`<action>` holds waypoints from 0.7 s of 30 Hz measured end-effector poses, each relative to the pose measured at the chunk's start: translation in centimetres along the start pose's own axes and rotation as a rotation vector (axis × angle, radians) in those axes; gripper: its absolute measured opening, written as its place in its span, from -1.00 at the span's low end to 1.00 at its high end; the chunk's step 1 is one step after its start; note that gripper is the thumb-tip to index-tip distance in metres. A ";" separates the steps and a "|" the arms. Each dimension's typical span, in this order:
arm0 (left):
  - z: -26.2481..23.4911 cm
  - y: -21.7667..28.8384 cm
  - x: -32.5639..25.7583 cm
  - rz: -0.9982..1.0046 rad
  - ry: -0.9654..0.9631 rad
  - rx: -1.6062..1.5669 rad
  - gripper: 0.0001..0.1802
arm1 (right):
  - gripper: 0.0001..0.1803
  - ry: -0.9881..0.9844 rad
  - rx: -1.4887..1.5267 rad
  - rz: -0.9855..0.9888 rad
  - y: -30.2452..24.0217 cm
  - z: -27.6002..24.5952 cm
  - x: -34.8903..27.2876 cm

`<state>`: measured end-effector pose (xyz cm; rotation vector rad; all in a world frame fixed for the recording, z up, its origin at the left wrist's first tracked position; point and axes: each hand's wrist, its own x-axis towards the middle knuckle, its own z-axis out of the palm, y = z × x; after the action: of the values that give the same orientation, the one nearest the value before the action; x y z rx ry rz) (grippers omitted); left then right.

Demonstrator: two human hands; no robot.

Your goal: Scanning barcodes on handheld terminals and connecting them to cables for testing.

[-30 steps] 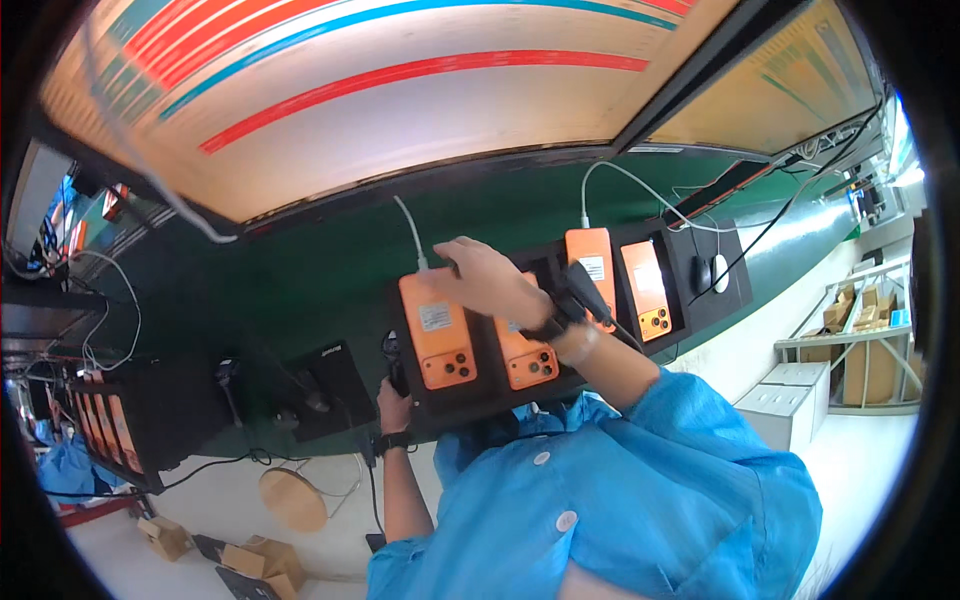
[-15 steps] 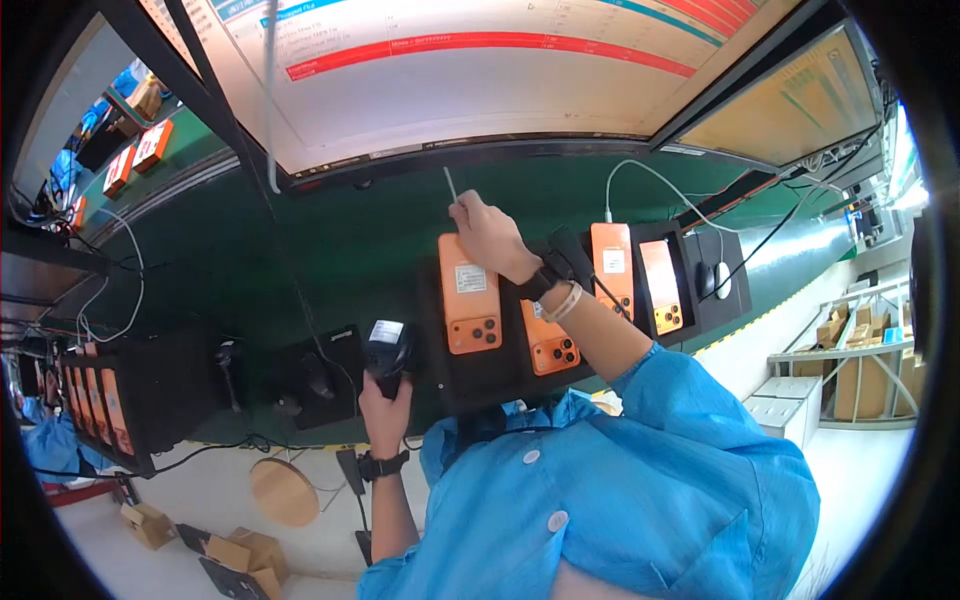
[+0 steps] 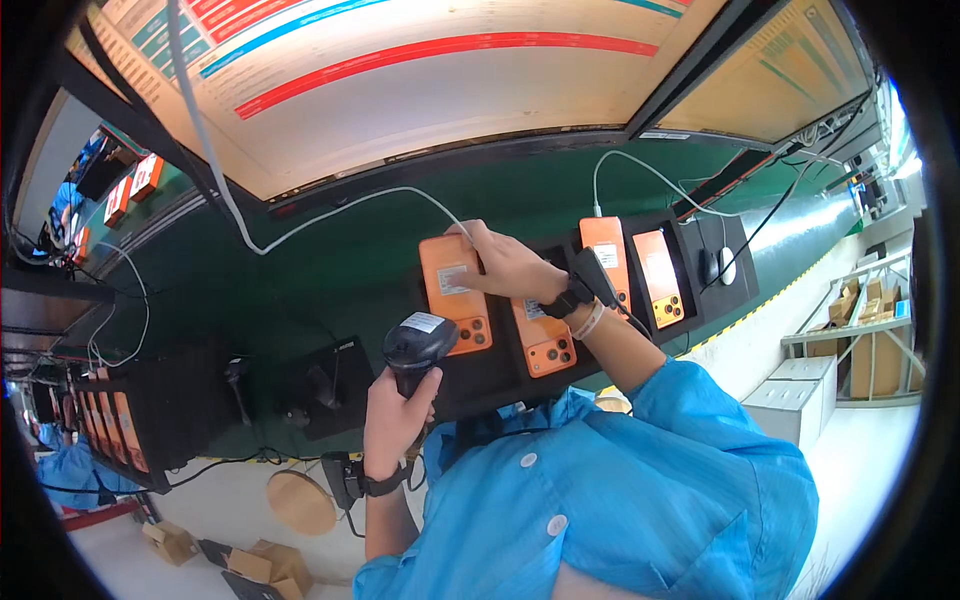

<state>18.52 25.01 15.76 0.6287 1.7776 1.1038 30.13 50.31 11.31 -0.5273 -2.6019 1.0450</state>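
Observation:
My left hand (image 3: 397, 420) is closed around the handle of a black barcode scanner (image 3: 415, 345) with a white label on its head. The scanner's head overlaps the lower left of an orange smartphone (image 3: 440, 262), which lies back side up on the black tray (image 3: 488, 372). At that phone's top end, my right hand (image 3: 512, 268) grips the end of a white cable (image 3: 345, 203), its thumb over the phone's white label. Whether the plug is inside the port is hidden by the fingers. Beneath my right wrist lies a second orange smartphone (image 3: 548, 350), partly covered.
Farther right lie a cabled orange smartphone (image 3: 602, 236) and another orange smartphone (image 3: 655, 262), beside a white mouse (image 3: 728, 265). A large monitor (image 3: 450, 100) stands behind the green bench (image 3: 330, 270). At left, a black rack (image 3: 150, 420) holds several orange phones.
The scanner in my left hand has moved right, over the phone's lower corner. My right hand has come down to the phone's top end, and the cable now arcs across from the left.

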 end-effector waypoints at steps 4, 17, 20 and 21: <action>0.8 0.9 0.5 -0.034 0.000 -0.029 -0.63 | -0.31 -0.105 0.060 0.149 -1.5 -1.1 0.3; 2.8 1.1 2.0 0.040 -0.108 -0.036 -0.57 | -0.60 0.023 0.171 -0.019 2.3 1.3 -0.4; 3.1 1.2 2.1 0.046 -0.100 -0.032 -0.61 | -0.51 0.072 0.153 -0.094 2.7 1.6 -0.5; 3.3 1.3 2.0 0.038 -0.087 -0.045 -0.67 | -0.51 0.075 0.151 -0.100 2.5 1.4 -0.3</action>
<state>20.48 28.52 15.48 0.6764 1.6681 1.1221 30.46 50.99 8.54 -0.3883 -2.4337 1.1535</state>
